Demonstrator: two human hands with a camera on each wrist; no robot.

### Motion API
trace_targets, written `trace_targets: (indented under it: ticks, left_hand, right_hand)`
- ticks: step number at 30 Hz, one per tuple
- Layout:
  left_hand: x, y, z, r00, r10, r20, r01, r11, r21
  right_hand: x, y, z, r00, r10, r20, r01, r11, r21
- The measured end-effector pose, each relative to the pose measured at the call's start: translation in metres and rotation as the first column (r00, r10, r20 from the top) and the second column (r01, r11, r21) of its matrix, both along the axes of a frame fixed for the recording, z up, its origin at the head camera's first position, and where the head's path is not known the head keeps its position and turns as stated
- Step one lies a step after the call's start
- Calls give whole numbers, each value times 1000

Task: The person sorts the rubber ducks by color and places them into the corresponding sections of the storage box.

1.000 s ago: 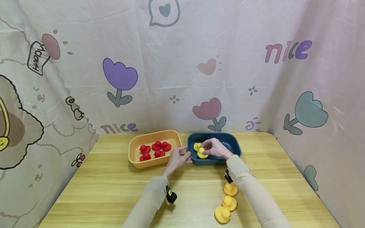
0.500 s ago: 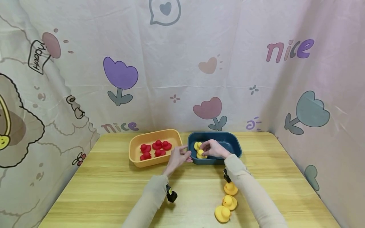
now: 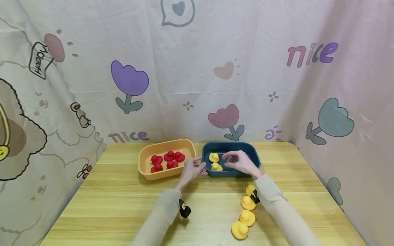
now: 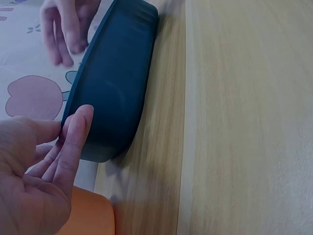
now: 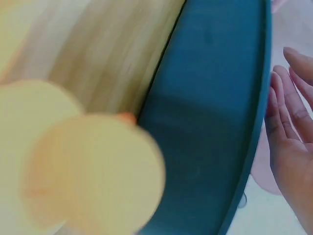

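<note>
From where I stand, the person's right grip [image 3: 241,162] is over the blue tray [image 3: 227,174], thumb and fingers loosely curved and holding nothing. Just beside those fingertips, to the left, two yellow ducks sit in the tray: the nearer one [image 3: 217,166] by the front wall, the other [image 3: 213,157] right behind it, though I can't make out whether they touch. The left grip [image 3: 190,172] rests its fairly straight fingers against the tray's left end, at the rim. Out on the bench [image 3: 117,208], four more ducks [image 3: 247,218] run in a line toward the near edge, beside the right sleeve [image 3: 277,205]; the farthest is partly hidden by the black wrist camera [image 3: 255,197]. That makes six yellow ones in all. Left of the blue tray stands an orange tray [image 3: 167,176], set at a slight angle, with five red ducks [image 3: 172,165] inside, three toward the back and two in front. So two trays, one for each colour, and behind them hangs a pale cloth [image 3: 181,61] printed with tulips, hearts and the word "nice".
</note>
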State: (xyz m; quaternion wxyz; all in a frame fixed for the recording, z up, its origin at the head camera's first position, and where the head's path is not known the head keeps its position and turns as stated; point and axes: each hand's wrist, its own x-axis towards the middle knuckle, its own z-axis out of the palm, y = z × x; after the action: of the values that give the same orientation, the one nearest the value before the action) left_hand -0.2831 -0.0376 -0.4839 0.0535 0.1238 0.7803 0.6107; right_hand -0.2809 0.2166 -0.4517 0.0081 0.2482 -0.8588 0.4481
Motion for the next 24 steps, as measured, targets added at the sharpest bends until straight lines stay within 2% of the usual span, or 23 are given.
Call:
trace_targets:
  ticks: [6, 12, 18, 24]
  left_hand:
    - [0, 0, 0, 1000, -1, 2, 1, 1000, 3]
    - [1, 0, 0, 1000, -9, -7, 9, 1000, 1]
    - [0, 0, -1, 1000, -12, -8, 12, 1000, 4]
    - [1, 0, 0, 1000, -7, -3, 7, 1000, -4]
  right_hand:
    - [23, 22, -6, 998, -6, -64, 0, 994, -108]
    - [45, 45, -14, 1000, 23, -2, -23, 981, -190]
    - [64, 69, -25, 999, 17, 37, -10, 983, -182]
    - [76, 87, -34, 996, 4, 93, 9, 990, -139]
